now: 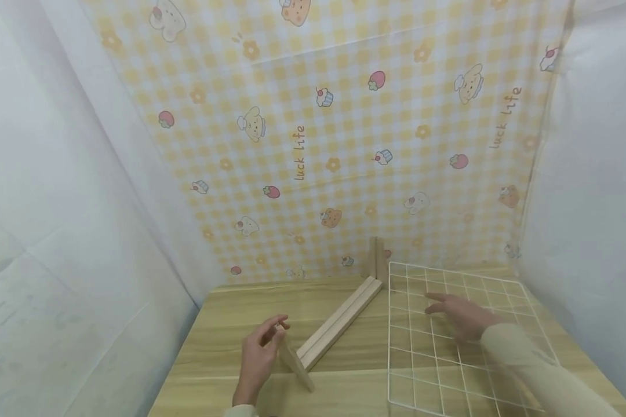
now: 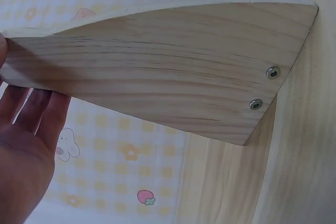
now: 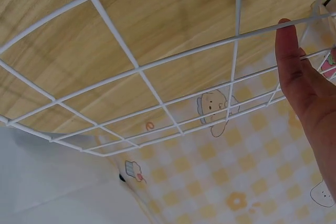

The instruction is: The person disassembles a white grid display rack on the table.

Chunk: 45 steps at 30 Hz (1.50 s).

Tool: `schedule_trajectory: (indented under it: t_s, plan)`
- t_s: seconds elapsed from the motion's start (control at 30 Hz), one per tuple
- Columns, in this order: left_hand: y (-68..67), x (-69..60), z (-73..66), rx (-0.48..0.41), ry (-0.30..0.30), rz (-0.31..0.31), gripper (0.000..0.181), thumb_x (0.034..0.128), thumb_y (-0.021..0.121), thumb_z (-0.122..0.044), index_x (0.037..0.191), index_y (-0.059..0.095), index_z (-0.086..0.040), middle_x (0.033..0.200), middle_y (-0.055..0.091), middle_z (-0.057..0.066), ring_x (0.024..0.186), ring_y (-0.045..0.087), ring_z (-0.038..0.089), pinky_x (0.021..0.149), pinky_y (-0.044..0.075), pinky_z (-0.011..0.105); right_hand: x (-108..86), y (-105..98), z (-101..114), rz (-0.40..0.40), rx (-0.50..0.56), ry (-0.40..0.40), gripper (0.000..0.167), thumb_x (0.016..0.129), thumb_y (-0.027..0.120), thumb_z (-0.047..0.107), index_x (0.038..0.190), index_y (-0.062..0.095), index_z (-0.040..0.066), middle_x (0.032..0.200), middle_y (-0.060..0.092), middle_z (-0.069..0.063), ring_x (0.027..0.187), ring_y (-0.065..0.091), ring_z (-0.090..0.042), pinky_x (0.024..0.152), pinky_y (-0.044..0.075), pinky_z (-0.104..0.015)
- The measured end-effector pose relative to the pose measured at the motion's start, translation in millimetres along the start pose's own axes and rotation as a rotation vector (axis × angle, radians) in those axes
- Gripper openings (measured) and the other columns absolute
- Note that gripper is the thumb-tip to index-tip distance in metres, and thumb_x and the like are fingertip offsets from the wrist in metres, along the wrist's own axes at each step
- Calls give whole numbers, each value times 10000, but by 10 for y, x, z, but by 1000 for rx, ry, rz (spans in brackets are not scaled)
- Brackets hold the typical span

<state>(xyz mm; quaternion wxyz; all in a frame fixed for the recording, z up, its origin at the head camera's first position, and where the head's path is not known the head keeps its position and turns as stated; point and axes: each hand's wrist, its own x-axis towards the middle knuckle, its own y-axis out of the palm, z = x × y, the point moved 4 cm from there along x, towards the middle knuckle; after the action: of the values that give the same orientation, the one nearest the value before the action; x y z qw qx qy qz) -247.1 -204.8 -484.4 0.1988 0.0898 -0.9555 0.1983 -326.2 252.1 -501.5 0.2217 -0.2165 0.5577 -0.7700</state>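
Observation:
A pale wooden stand lies at an angle on the table, with a pair of parallel bars (image 1: 339,324) joining an end panel at each end. My left hand (image 1: 258,359) grips the narrow upper end of the near panel (image 1: 296,365). In the left wrist view, two metal screws (image 2: 272,72) sit near that panel's wide end. On the right is a white wire grid (image 1: 389,324), with shadows on the wood under it. My right hand (image 1: 461,315) is over the grid with fingers extended; in the right wrist view a fingertip (image 3: 285,24) meets a wire, but contact is unclear.
The far end panel (image 1: 377,259) stands near the yellow checked cloth (image 1: 334,133) hanging behind the table. White sheets (image 1: 589,174) hang at both sides. The wood-grain tabletop (image 1: 224,313) lies under everything.

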Motion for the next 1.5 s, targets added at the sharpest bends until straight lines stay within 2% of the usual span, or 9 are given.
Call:
schedule_trajectory:
  t_s: [0.2,0.37,0.57,0.7,0.87,1.07,1.23,1.37,1.5]
  plan:
    - [23,-99,-85,35,57,-60,238,910,707,-102,1147,726,-115,977,763,30,869,674,1,889,611,285,88,79,34,10,-47,-57,751,572,608,-254,1221,696,114,1507,470,-260,1247,557,-522,984,526,-568]
    - [89,-208,-145,33,125,-119,241,877,739,-78,1117,740,-92,931,770,3,849,707,-3,862,627,333,164,139,43,28,-43,-36,760,561,644,-245,1223,697,124,1523,460,-240,1284,534,-512,1030,487,-586]
    - [201,-360,-305,106,324,-171,267,817,771,-11,1080,740,-52,946,783,46,745,717,22,770,634,276,178,233,51,72,40,52,788,559,644,-281,1224,704,137,1559,430,-204,1320,499,-521,903,601,-430]
    - [274,-453,-392,144,366,-205,282,808,779,-6,1082,737,-56,999,781,69,824,764,148,758,626,257,193,286,61,97,34,67,800,551,681,-270,1235,698,146,1570,419,-190,1332,489,-520,821,625,-361]
    - [389,-572,-468,207,385,-256,296,790,808,-52,1077,745,-85,989,785,58,850,771,230,756,592,146,235,307,90,78,-9,49,783,544,714,-251,1214,708,154,1548,452,-190,1317,512,-498,969,555,-523]
    - [562,-701,-599,286,518,-331,308,755,848,-136,1041,752,-74,909,785,62,770,763,208,660,602,150,281,328,99,82,3,84,763,583,641,-285,1193,720,166,1533,479,-176,1322,512,-489,1033,493,-594]
    - [682,-781,-685,334,615,-393,287,837,793,-260,1027,746,-51,884,780,81,724,755,222,663,598,146,317,346,115,102,-3,93,726,632,593,-287,1188,721,161,1531,481,-179,1315,527,-483,1027,505,-574]
    - [762,-824,-730,409,615,-410,318,923,686,-369,1014,744,-70,882,775,46,689,748,173,655,593,139,343,355,138,118,-11,71,707,611,650,-286,1181,717,127,1517,487,-203,1293,548,-483,1009,523,-558]
    - [827,-846,-752,408,594,-411,307,909,709,-360,994,744,-68,867,769,49,679,749,187,642,597,151,349,376,140,124,-15,64,706,586,704,-286,1168,717,114,1508,495,-208,1291,546,-488,999,528,-562]
